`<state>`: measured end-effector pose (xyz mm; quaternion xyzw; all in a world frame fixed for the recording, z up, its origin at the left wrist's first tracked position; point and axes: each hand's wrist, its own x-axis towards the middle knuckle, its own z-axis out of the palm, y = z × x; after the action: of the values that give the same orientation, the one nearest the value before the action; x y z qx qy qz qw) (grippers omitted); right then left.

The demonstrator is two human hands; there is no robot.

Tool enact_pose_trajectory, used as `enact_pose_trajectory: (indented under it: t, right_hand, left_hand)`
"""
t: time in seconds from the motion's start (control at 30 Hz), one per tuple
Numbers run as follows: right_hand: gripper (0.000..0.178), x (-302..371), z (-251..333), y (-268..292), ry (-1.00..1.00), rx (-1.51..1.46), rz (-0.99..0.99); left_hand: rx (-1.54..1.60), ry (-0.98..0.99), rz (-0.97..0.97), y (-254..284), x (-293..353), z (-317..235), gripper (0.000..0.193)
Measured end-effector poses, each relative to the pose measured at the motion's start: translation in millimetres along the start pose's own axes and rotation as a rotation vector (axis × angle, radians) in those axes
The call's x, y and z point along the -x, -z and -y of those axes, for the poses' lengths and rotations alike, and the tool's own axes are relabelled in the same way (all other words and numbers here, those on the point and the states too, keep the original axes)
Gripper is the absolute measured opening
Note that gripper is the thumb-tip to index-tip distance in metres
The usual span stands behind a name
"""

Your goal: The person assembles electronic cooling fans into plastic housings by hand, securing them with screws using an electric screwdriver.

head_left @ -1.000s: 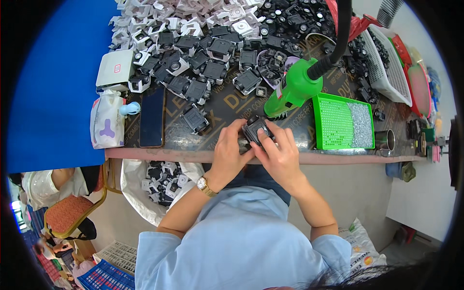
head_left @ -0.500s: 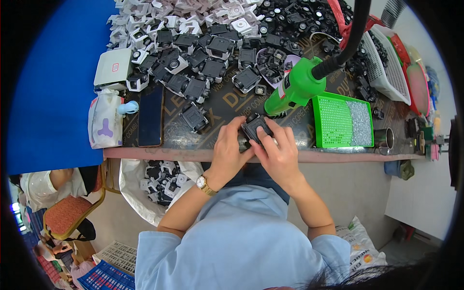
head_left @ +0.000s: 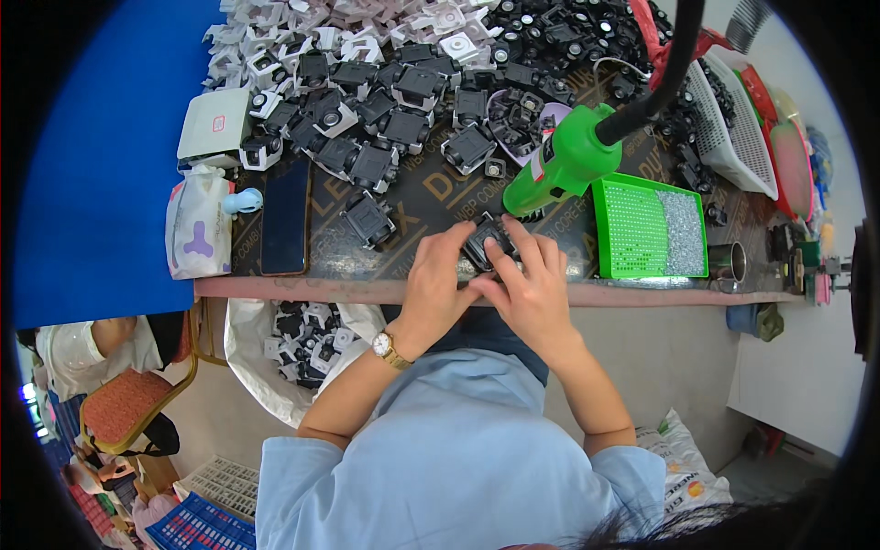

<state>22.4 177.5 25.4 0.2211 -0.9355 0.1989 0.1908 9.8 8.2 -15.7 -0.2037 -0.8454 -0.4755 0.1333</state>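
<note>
Between my hands is a small black plastic camera-shaped housing, held just above the table's near edge. My left hand closes on its left side, fingertips at the far corner. On the other side, my right hand grips it, with a finger lying on its upper face. The thumbs of both hands meet close together at the near end. A green power screwdriver with a black hose stands tilted just beyond my right hand. Another black-and-white housing lies apart, left of my left hand.
Piled housings and white parts cover the back. At right are a green tray of small metal pieces, a metal cup and a white basket. A phone and tissue pack lie left. A white sack stands below.
The housing has turned and tipped slightly in my hands, and my fingers have shifted on it. The green screwdriver's top has moved slightly right.
</note>
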Motion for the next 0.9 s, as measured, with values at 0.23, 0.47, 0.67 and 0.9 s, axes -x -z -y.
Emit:
enact_pose_trajectory:
  t: [0.23,0.47,0.67,0.9]
  right_hand:
    - [0.039,17.1,-20.9,17.6,-0.058,-0.142,-0.116]
    - [0.029,11.5,-48.0,17.8,-0.146,-0.102,-0.195]
    - [0.036,-7.1,-65.9,9.1,-0.166,-0.263,-0.158]
    - [0.04,-11.7,-80.8,-4.7,-0.127,-0.389,-0.079]
  left_hand:
    - [-0.57,-0.087,-0.02,17.0,-19.7,-15.6,0.051]
    - [-0.794,-0.161,0.011,15.4,-58.2,12.2,0.049]
    - [-0.883,-0.101,-0.059,28.8,-71.5,14.6,0.052]
    - [-0.75,-0.261,0.11,45.0,-107.8,-9.6,0.039]
